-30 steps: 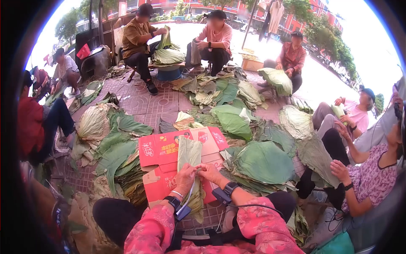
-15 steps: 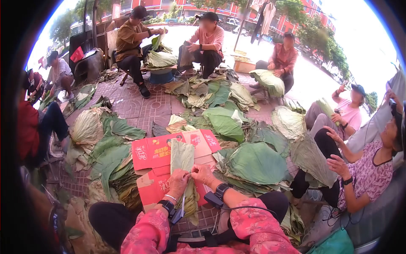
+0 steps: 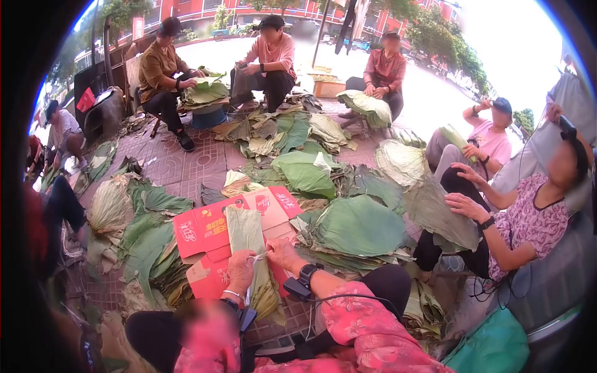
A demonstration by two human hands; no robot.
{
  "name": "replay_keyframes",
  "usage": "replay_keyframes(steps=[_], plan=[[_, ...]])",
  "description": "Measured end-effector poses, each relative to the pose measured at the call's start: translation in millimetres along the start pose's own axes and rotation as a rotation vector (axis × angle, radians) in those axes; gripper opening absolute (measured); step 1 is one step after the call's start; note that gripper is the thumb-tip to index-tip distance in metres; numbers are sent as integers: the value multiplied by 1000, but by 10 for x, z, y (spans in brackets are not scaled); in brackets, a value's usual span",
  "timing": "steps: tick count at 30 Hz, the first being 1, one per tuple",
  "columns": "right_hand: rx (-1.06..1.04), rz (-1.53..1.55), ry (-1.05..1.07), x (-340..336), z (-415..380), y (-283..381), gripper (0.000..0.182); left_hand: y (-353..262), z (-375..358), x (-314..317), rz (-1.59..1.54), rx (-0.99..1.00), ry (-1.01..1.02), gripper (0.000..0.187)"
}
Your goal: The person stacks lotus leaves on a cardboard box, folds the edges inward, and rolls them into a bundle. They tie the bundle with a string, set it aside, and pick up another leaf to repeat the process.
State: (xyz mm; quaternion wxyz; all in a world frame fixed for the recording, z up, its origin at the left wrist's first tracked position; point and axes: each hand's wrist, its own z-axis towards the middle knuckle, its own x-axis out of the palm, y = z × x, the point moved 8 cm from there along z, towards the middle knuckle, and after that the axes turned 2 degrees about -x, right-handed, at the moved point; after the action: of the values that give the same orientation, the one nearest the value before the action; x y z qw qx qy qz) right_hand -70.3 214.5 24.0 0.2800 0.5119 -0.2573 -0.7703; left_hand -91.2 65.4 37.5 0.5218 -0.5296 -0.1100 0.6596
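A long folded bundle of dried lotus leaves (image 3: 245, 231) lies in front of my knees, its far part resting on red printed cardboard (image 3: 200, 231). Pinched in my left hand (image 3: 240, 273) is a thin white strip (image 3: 259, 256), which crosses over the bundle. My right hand (image 3: 283, 253) grips the same strip from the other side, with its fingers closed. A loose length of the strip hangs down beside my left wrist. Whether the strip passes underneath the bundle is hidden.
Stacked lotus leaves lie on the left (image 3: 149, 242) and right (image 3: 357, 227). More leaves (image 3: 305, 173) spread across the paving beyond the cardboard. Several people sit around, some with leaves on their laps. A green bag (image 3: 491, 348) sits at the lower right.
The view has shifted, moving the scene leftward. My hands are slightly further apart, with the white strip visible between them. The person in brown has lowered a raised leaf onto the pile.
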Motion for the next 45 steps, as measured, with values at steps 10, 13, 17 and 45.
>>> replay_keyframes(steps=[10, 13, 17, 45], plan=[[197, 118, 40, 25, -131, -350, 13, 74, -169, -125, 72, -65, 9, 25], [343, 298, -87, -160, -124, -546, 10, -108, -259, -299, 166, 17, -98, 40], [511, 444, -66, -162, -88, -515, 12, 215, -429, -250, -73, -346, -116, 44], [63, -511, 267, 662, 553, 97, 67, -187, -490, -92, 642, 31, 535, 82]])
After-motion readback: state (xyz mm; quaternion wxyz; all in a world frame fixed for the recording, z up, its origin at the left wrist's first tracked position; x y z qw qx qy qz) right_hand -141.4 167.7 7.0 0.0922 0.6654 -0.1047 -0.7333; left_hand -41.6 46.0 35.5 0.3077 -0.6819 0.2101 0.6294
